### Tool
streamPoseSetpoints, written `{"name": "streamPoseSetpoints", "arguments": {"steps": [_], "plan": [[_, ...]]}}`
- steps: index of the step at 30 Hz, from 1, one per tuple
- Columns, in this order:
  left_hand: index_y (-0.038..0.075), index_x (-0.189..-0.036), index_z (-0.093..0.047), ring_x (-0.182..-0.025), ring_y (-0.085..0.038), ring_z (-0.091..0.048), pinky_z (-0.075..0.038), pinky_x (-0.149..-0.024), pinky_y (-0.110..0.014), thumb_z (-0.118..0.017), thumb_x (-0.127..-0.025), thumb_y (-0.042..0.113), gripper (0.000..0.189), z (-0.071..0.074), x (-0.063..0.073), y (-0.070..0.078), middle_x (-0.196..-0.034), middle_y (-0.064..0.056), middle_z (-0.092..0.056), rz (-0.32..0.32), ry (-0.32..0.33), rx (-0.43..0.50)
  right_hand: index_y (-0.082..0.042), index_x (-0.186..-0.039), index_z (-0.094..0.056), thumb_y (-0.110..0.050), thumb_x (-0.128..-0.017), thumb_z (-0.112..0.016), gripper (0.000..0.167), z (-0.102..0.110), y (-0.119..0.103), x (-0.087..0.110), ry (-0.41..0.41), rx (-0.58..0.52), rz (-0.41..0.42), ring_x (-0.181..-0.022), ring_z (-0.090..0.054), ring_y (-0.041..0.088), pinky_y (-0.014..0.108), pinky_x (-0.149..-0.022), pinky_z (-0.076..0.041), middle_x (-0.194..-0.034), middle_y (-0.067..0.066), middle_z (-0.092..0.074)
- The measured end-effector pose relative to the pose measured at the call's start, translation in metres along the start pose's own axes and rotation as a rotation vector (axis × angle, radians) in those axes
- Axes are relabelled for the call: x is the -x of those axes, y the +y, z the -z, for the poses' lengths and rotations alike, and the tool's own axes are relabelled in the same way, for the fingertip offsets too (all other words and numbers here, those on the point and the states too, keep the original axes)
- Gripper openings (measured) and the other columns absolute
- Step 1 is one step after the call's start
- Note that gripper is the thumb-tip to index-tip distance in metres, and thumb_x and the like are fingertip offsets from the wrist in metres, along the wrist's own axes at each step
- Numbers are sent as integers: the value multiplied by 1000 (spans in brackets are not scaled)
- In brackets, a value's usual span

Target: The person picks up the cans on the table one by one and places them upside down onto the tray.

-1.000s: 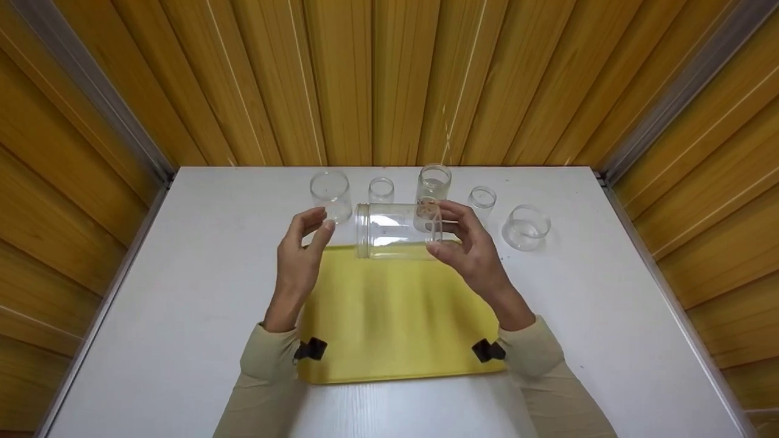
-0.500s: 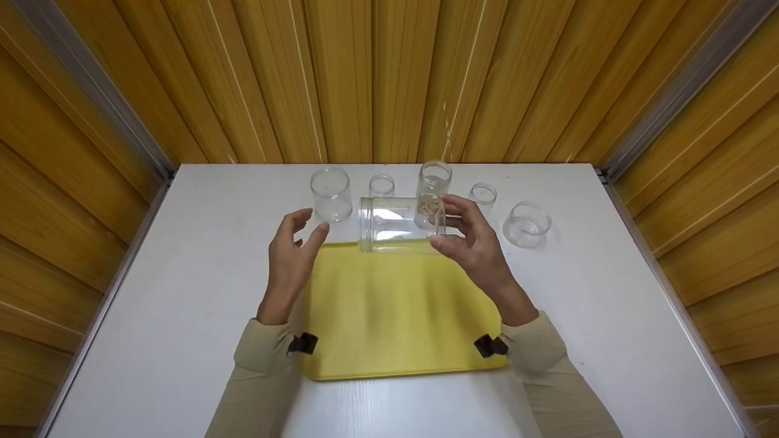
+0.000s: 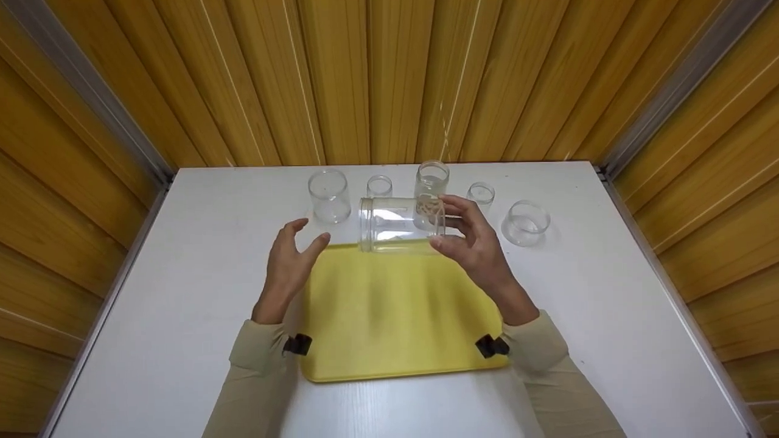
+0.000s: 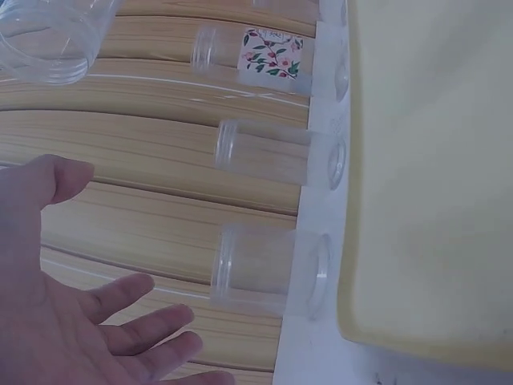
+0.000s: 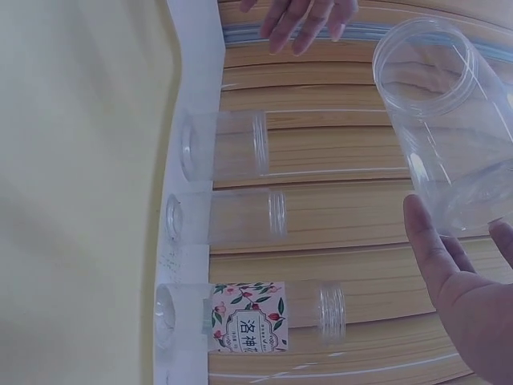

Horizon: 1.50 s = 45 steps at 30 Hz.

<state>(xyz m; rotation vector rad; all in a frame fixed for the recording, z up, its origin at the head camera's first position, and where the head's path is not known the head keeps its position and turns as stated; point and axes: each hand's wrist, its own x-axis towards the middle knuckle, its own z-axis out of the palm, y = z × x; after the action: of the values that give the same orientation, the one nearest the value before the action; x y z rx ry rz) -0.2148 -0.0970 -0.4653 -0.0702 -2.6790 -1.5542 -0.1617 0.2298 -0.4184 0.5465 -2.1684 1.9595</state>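
Observation:
My right hand (image 3: 475,246) grips a clear, lidless jar (image 3: 392,226) by its base end. The jar lies sideways in the air over the far edge of the yellow tray (image 3: 401,316), its threaded mouth pointing left. In the right wrist view the jar (image 5: 445,120) looks see-through, with nothing inside it. To the left, my left hand (image 3: 289,261) is held apart from the jar, thumb and fingers spread. The left wrist view shows that hand (image 4: 96,321) with an empty palm, and the jar's mouth (image 4: 48,48) at the upper left.
Behind the tray several clear jars stand upright on the white table (image 3: 182,292): a wide jar (image 3: 329,198), a small jar (image 3: 380,185), a tall jar (image 3: 432,176) with a floral label (image 5: 248,317), another small jar (image 3: 481,193), and a low jar (image 3: 526,224). A wood-panelled wall (image 3: 389,79) rises behind.
My left hand has drawn back left from the jar's mouth and its fingers have spread wider. My right hand has shifted slightly up and right with the jar, then stayed nearly still.

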Motion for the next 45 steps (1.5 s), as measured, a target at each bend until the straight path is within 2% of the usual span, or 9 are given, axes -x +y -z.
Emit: {"name": "streamPoseSetpoints", "arguments": {"steps": [7, 14, 24, 27, 33, 38, 45], "plan": [[-4, -158, -40, -148, -44, -37, -31, -119, -61, -66, -102, 44, 78, 0, -4, -14, -160, -28, -40, 12, -26, -73, -5, -156, -44, -12, -94, -72, 69, 1, -1, 0, -3, -13, -3, -132, -54, 36, 38, -100, -55, -148, 28, -48], [-1, -165, -29, -152, -47, -28, -29, -118, -65, -63, -102, 50, 88, 0, -5, -33, -165, -29, -32, 34, -65, -157, -4, -157, -43, -8, -95, -73, 69, 3, 0, 4, 11, -22, -4, -133, -53, 36, 38, -100, -55, -148, 24, -48], [-2, -163, -32, -149, -48, -33, -35, -115, -64, -67, -100, 49, 88, 0, 2, -59, -162, -30, -36, 63, -62, -213, -6, -156, -45, -6, -94, -74, 69, 6, 5, 9, 24, 7, -26, -134, -53, 34, 38, -103, -53, -147, 16, -51], [-4, -161, -36, -148, -49, -35, -35, -115, -64, -68, -99, 49, 87, 0, 1, -64, -160, -31, -39, 46, -56, -240, -3, -156, -45, -4, -94, -74, 68, 8, 6, 10, 33, 15, -30, -133, -54, 34, 37, -103, -53, -146, 16, -52], [-6, -153, -48, -140, -48, -46, -40, -112, -62, -70, -100, 42, 75, 0, -5, -73, -151, -31, -50, 4, -34, -265, -4, -155, -47, -3, -94, -76, 68, 12, 4, 8, 60, 30, -32, -130, -57, 31, 37, -102, -54, -144, 15, -53], [-9, -148, -54, -140, -49, -47, -40, -112, -62, -72, -100, 37, 69, -2, -7, -80, -149, -32, -53, -11, -35, -293, -4, -155, -47, -3, -93, -77, 69, 14, 5, 8, 66, 61, -45, -130, -56, 34, 37, -101, -54, -144, 15, -53], [-12, -139, -61, -132, -52, -54, -44, -108, -64, -76, -96, 31, 63, -7, -8, -87, -140, -34, -59, -82, -19, -380, -7, -156, -48, -8, -93, -80, 70, 17, 4, 8, 76, 124, -65, -131, -55, 35, 37, -102, -54, -144, 13, -53]]}}
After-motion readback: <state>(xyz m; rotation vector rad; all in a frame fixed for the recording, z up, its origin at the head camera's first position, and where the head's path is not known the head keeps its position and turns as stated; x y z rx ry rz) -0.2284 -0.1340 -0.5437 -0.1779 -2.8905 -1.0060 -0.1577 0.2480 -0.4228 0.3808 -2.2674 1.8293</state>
